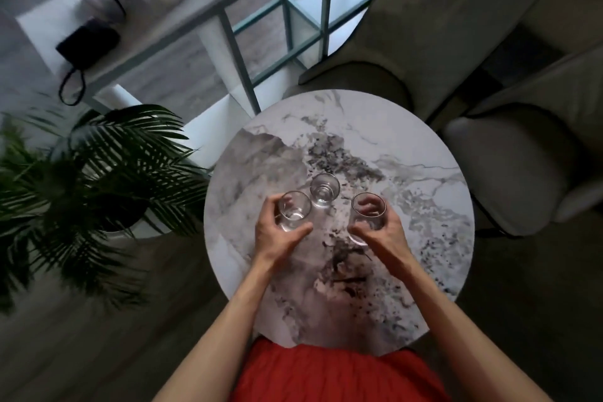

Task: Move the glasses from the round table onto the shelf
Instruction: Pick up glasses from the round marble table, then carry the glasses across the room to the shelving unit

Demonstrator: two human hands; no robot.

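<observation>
Left hand [277,238] grips the left glass [295,210], right hand [386,235] the right glass [368,215], flanking the middle glass [324,189]. Lift both straight up, clear of it, toward the shelf [130,62].

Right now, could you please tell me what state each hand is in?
Left hand: closed, grips the left glass.
Right hand: closed, grips the right glass.
</observation>
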